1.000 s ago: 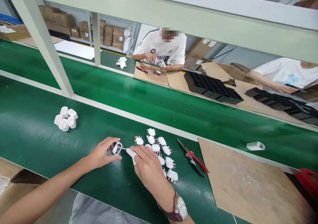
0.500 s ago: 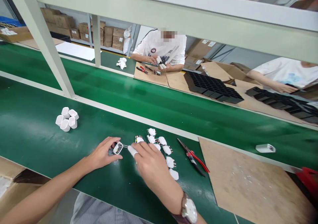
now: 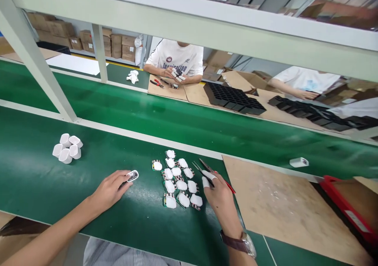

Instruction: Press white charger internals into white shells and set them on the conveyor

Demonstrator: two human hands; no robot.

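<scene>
My left hand (image 3: 110,189) rests on the green bench and pinches a small white charger shell (image 3: 132,176) with its open end up. My right hand (image 3: 218,193), with white tape on a fingertip, lies on the red-handled cutters (image 3: 211,173), fingers curled over the handles. Between the two hands lies a cluster of several white plug parts with circuit boards (image 3: 178,181).
A group of several empty white shells (image 3: 67,148) stands at the left. A brown board (image 3: 280,207) lies at the right, a red tray (image 3: 348,209) beyond it. One white charger (image 3: 299,162) rides the green belt. Two people work across the belt beside black trays (image 3: 236,98).
My right hand has left the shell and moved right onto the cutters. My left hand keeps the shell. The white charger on the belt has drifted on.
</scene>
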